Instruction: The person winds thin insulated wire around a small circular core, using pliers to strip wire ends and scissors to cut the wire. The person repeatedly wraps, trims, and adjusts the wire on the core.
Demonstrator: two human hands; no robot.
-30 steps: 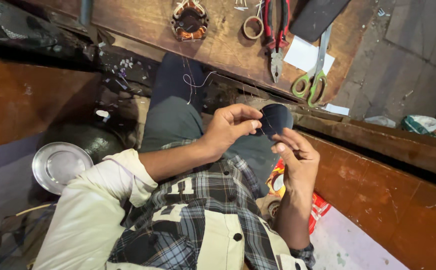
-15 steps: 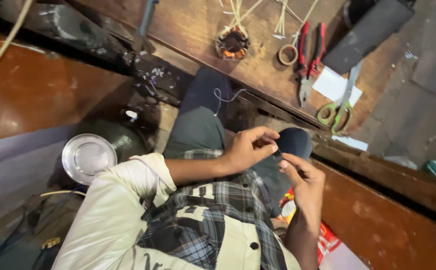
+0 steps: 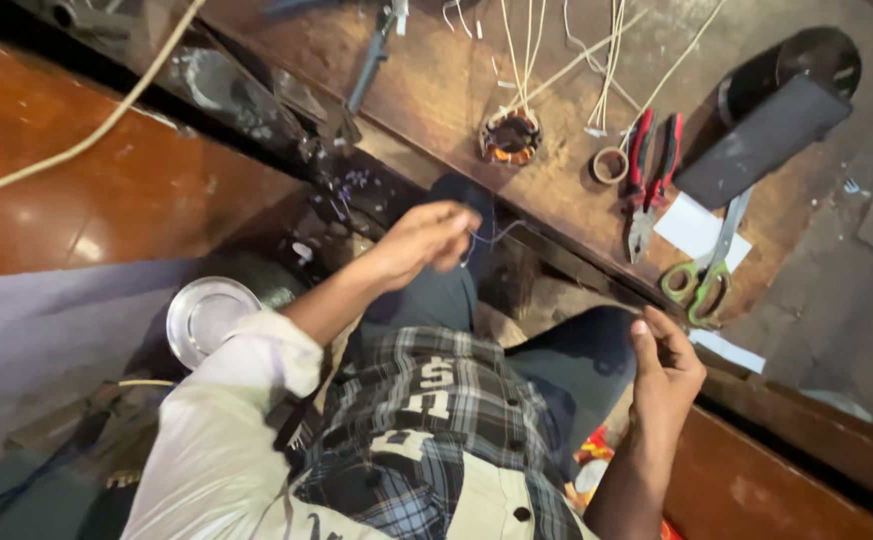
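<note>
**Head view: two hands apart over the lap, one pinching a thin wire**

Head camera is looking straight down on a seated person in a plaid shirt (image 3: 426, 420) with pale sleeves. The left hand (image 3: 424, 238) is reaching forward toward the edge of the worktop (image 3: 436, 80), its fingers closing together on a thin wire (image 3: 491, 238) that is looping down just beside the fingertips. The right hand (image 3: 668, 375) is hovering over the right knee, well apart from the left; its fingers are curling with thumb and forefinger nearly meeting, but I cannot tell whether anything is lying between them.

On the worktop, just beyond the left hand, a small stator (image 3: 509, 138) wound with copper is sitting with pale leads (image 3: 531, 50) fanning upward from it. Beside it to the right a tape roll (image 3: 611, 165) is lying flat, touching the handles of red pliers (image 3: 651, 170). Further right, green-handled scissors (image 3: 706, 265) are resting partly on a white paper (image 3: 691, 225), and a dark flat slab (image 3: 761, 140) is lying tilted above them. Another plier-like tool (image 3: 368, 70) is lying near the top edge.

Down on the floor, left of the person, a round steel dish (image 3: 206, 318) is sitting near the elbow. A pale cord (image 3: 86, 135) is running across the red-brown board (image 3: 76, 200) on the left.
</note>
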